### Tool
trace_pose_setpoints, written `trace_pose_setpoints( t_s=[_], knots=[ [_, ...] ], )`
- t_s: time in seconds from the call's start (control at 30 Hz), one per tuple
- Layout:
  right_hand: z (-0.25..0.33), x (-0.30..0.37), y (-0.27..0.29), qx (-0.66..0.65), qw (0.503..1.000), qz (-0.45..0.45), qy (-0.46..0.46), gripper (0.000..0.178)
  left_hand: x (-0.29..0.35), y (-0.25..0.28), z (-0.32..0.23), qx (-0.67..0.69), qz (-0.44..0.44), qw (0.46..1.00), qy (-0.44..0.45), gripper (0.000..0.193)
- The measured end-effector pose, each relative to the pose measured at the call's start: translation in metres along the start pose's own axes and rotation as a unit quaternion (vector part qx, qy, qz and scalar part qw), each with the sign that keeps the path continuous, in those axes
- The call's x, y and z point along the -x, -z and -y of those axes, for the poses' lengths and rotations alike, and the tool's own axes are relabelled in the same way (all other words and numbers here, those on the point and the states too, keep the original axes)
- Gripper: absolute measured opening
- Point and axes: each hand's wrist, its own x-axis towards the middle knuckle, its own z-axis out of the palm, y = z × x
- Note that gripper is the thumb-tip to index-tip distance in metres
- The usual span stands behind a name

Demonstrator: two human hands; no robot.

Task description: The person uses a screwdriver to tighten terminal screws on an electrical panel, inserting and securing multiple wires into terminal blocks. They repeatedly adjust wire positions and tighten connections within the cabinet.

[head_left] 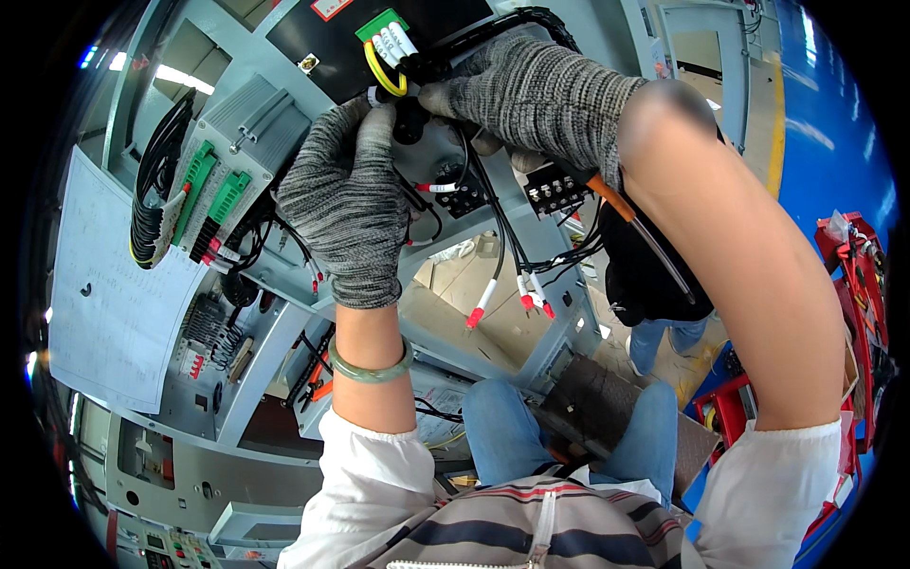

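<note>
My left hand [349, 201], in a grey knit glove, is closed, its fingertips pinching a black wire bundle [409, 121] just below a yellow-green wire [378, 74]. Beside it my right hand [545, 102], gloved alike, has its thumb and fingers closed at the same bundle. A screwdriver [614, 197] with an orange handle sticks out from beneath the right palm, its shaft slanting down to the right. White-sleeved wires [394, 41] run from a green connector [382, 26] on a black panel above the hands. What lies between the fingertips is partly hidden.
Loose black wires with red tips [477, 315] hang below the hands near a black terminal block [555, 191]. A grey module [251, 123] with green connectors stands left, by a paper drawing [114, 294]. Another person's jeans [654, 343] and a red toolbox [858, 275] are at right.
</note>
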Motion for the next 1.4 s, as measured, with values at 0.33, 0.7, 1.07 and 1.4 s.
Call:
trace_pose_setpoints(
  t_s=[0.33, 0.7, 1.07, 1.4],
  knots=[
    [-0.021, -0.023, -0.006, 0.035, 0.988, 0.002, 0.150, 0.023, 0.000, 0.005, 0.002, -0.076, 0.006, 0.997, 0.005, 0.025],
    [-0.009, -0.005, -0.002, -0.099, 0.993, 0.005, 0.064, 0.029, -0.005, 0.007, -0.005, -0.071, 0.039, 0.997, -0.019, 0.021],
    [0.001, -0.004, -0.002, -0.060, 0.995, -0.018, -0.073, 0.037, -0.010, 0.009, 0.003, -0.106, 0.055, 0.992, -0.037, 0.024],
    [-0.002, -0.009, -0.007, -0.050, 0.997, -0.045, -0.031, 0.036, -0.013, 0.009, 0.001, -0.148, 0.100, 0.983, -0.039, 0.028]
  ],
)
